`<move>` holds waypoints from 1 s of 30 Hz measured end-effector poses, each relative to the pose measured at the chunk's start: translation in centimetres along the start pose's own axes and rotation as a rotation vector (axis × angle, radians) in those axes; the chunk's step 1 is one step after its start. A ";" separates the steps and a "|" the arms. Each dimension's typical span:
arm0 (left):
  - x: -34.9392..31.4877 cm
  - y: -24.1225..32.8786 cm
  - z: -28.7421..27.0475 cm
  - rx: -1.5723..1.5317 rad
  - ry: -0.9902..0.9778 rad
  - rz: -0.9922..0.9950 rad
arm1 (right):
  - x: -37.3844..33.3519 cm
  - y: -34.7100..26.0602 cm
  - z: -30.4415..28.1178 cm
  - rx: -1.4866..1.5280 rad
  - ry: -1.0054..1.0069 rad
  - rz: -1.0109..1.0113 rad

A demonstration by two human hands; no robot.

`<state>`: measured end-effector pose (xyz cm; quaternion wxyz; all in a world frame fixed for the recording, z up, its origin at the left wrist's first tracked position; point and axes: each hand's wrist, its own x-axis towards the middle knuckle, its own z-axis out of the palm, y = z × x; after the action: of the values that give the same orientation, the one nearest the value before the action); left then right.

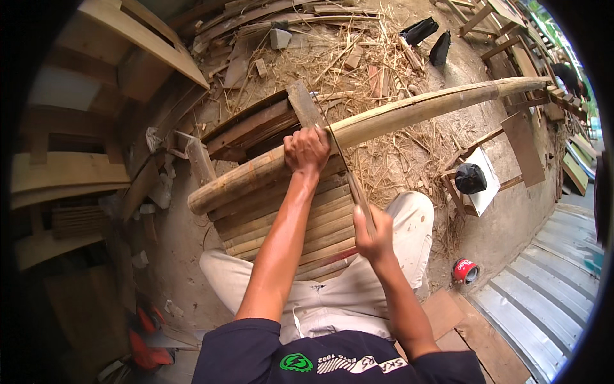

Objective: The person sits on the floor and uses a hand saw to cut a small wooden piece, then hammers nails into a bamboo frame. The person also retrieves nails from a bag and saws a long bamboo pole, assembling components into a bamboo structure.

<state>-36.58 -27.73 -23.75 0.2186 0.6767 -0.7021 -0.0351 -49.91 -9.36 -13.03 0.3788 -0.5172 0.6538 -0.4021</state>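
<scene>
A long bamboo pole (435, 109) lies slantwise across a low bench of bamboo slats (288, 221), its far end reaching the upper right. My left hand (308, 150) is closed over the pole's top, pressing it against the bench. Just right of that hand, a thin handsaw blade (341, 153), seen nearly edge-on, crosses the pole. Its handle is in my right hand (374, 233), which is closed and slightly blurred, nearer my lap. How deep the blade sits in the bamboo cannot be made out. A wooden block (304, 105) juts out beyond my left hand.
Bamboo shavings (358, 54) and offcuts litter the ground ahead. At the right stand a white board (486, 185) with a black bundle (470, 178), a red can (465, 271) and corrugated metal sheeting (543, 275). Wooden furniture (70, 169) crowds the left.
</scene>
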 end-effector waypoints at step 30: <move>0.3 -0.1 0.3 0.016 0.061 0.015 | -5.4 -0.4 -4.1 -0.038 -0.092 -0.121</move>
<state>-36.63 -28.08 -23.99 0.2349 0.6738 -0.7006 -0.0070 -52.52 -3.53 -10.59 0.3735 -0.5808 0.6108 -0.3875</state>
